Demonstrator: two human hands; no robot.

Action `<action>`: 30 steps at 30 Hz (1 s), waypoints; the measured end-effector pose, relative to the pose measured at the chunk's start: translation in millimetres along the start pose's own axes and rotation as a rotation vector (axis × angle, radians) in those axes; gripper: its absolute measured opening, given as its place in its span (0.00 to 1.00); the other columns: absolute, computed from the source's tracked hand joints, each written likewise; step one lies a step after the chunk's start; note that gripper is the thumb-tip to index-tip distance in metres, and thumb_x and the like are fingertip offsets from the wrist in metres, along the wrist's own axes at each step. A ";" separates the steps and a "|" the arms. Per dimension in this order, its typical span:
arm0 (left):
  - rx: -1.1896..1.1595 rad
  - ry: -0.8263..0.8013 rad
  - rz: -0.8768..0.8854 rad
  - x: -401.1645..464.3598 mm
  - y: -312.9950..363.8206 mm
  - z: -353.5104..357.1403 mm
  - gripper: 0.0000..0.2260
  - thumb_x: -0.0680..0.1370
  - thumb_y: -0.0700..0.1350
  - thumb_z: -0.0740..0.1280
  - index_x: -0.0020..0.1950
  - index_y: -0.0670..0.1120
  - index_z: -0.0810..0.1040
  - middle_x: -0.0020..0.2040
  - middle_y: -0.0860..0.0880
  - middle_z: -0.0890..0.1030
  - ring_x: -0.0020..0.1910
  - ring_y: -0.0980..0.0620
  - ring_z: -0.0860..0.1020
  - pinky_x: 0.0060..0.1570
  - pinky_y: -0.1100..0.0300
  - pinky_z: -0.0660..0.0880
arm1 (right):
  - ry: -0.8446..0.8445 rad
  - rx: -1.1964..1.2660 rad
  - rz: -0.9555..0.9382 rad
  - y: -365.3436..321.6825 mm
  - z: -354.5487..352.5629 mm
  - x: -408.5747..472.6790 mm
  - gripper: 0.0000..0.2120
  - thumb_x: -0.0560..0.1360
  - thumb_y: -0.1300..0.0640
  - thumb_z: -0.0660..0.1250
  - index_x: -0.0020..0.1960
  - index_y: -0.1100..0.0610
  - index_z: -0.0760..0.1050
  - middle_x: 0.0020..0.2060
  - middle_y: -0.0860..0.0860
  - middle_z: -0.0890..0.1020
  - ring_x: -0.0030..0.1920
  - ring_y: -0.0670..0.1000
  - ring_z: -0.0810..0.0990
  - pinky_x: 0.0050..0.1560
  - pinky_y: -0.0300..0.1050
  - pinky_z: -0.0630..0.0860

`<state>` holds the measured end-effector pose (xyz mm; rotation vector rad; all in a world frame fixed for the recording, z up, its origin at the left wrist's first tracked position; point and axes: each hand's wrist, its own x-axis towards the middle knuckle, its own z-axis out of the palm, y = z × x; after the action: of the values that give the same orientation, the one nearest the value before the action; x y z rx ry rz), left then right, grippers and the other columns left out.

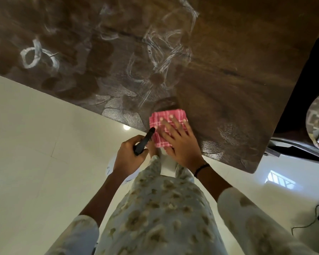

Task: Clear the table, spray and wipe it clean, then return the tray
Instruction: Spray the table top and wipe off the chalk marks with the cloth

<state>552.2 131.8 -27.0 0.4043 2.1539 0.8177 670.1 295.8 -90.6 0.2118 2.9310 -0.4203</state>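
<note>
Two hands — right hand [179, 142] pressing flat on one pink cloth [166, 124], left hand [130, 156] gripping one black spray nozzle [144, 141] — one table [228, 70].

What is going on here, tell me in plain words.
A person is wiping a dark wooden table. The right hand presses flat, fingers spread, on a pink checked cloth at the table's near edge. The left hand grips a black spray nozzle, held just off the table edge; the bottle below it is mostly hidden. The left part of the tabletop shows whitish streaks and smears, while the part to the right of the cloth looks plain. No tray is in view.
</note>
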 end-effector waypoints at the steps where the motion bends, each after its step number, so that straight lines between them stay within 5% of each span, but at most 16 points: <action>1: 0.004 -0.004 -0.007 0.6 -2.0 -1.8 0.07 0.67 0.44 0.63 0.42 0.49 0.77 0.32 0.35 0.73 0.30 0.35 0.64 0.34 0.57 0.63 | -0.008 -0.010 -0.040 5.0 0.6 -11.0 0.29 0.77 0.45 0.58 0.77 0.48 0.58 0.77 0.51 0.60 0.77 0.57 0.54 0.75 0.64 0.55; 4: 0.023 -0.004 -0.019 2.6 -8.5 -5.4 0.07 0.67 0.44 0.63 0.42 0.49 0.77 0.32 0.36 0.75 0.30 0.34 0.66 0.35 0.57 0.66 | 0.013 -0.030 -0.031 28.9 -1.2 -32.8 0.27 0.77 0.44 0.56 0.76 0.48 0.61 0.75 0.52 0.63 0.77 0.56 0.56 0.73 0.64 0.59; 9: 0.022 0.070 -0.071 3.1 -21.8 -7.5 0.03 0.67 0.45 0.64 0.38 0.47 0.75 0.27 0.44 0.72 0.27 0.45 0.64 0.33 0.57 0.66 | 0.031 -0.082 0.043 46.2 0.1 -34.2 0.31 0.77 0.44 0.56 0.77 0.46 0.51 0.77 0.50 0.53 0.78 0.55 0.49 0.76 0.61 0.51; 17: 0.014 0.075 -0.124 7.2 -32.0 -14.6 0.02 0.68 0.45 0.65 0.38 0.47 0.75 0.28 0.45 0.73 0.28 0.42 0.67 0.32 0.54 0.69 | 0.032 -0.098 0.074 52.3 -4.5 -12.1 0.34 0.77 0.44 0.60 0.78 0.47 0.50 0.77 0.50 0.53 0.78 0.57 0.50 0.76 0.61 0.48; 21: 0.013 0.141 -0.146 12.1 -36.6 -18.6 0.06 0.71 0.41 0.67 0.36 0.44 0.73 0.24 0.50 0.67 0.26 0.46 0.63 0.32 0.57 0.66 | 0.029 -0.056 0.200 36.7 -16.9 29.9 0.30 0.78 0.43 0.56 0.78 0.49 0.54 0.77 0.53 0.59 0.78 0.58 0.52 0.76 0.62 0.48; 24: -0.055 0.141 -0.110 15.4 -36.1 -25.7 0.04 0.72 0.39 0.67 0.38 0.47 0.77 0.26 0.51 0.72 0.26 0.49 0.65 0.33 0.60 0.66 | 0.005 -0.029 0.232 9.6 -19.8 66.9 0.30 0.78 0.42 0.53 0.78 0.49 0.53 0.78 0.53 0.57 0.78 0.59 0.51 0.76 0.64 0.47; 30: -0.188 0.144 -0.036 15.5 -28.7 -41.5 0.07 0.67 0.42 0.63 0.41 0.47 0.79 0.34 0.44 0.79 0.26 0.53 0.64 0.31 0.62 0.64 | -0.024 -0.042 0.072 -43.7 -7.8 97.7 0.30 0.78 0.44 0.55 0.78 0.48 0.53 0.78 0.51 0.56 0.78 0.59 0.50 0.76 0.63 0.44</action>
<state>510.0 101.1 -34.6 0.2149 2.1846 1.0465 566.5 267.9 -90.2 0.3034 2.8955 -0.3475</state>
